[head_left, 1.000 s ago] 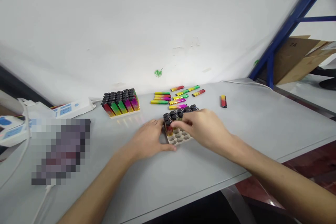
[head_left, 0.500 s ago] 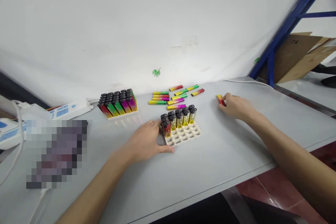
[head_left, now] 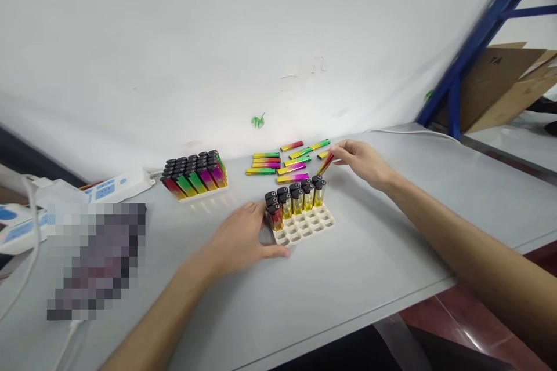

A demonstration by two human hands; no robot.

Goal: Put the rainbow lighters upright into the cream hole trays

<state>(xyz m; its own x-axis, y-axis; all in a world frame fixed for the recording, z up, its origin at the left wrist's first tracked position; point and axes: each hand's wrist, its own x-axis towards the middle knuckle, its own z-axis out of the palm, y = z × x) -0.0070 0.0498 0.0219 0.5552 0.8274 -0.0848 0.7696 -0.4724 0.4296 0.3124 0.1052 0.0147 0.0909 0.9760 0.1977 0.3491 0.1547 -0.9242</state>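
A white holed tray [head_left: 310, 225] stands at the middle of the table, its back rows filled with black-topped lighters [head_left: 297, 199] and its front holes bare. My left hand [head_left: 243, 236] rests at the tray's left side, thumb stretched along the front corner and fingers apart from it. Between the fingertips of my right hand [head_left: 357, 161] is a red and yellow case [head_left: 325, 164], tilted, just behind the tray's right end. Several shiny coloured cases [head_left: 292, 168] lie loose behind the tray.
A full block of coloured lighters [head_left: 195, 175] stands at the back left. Power strips [head_left: 108, 186], a white cable [head_left: 32, 255] and a blurred-out object [head_left: 98, 261] are at the left. A white wall rises behind; a blue frame [head_left: 455, 98] and cardboard boxes [head_left: 500, 84] are at the right.
My right hand has moved left, carrying the red and yellow case from the right of the table to beside the loose cases. My left hand has stayed at the tray.
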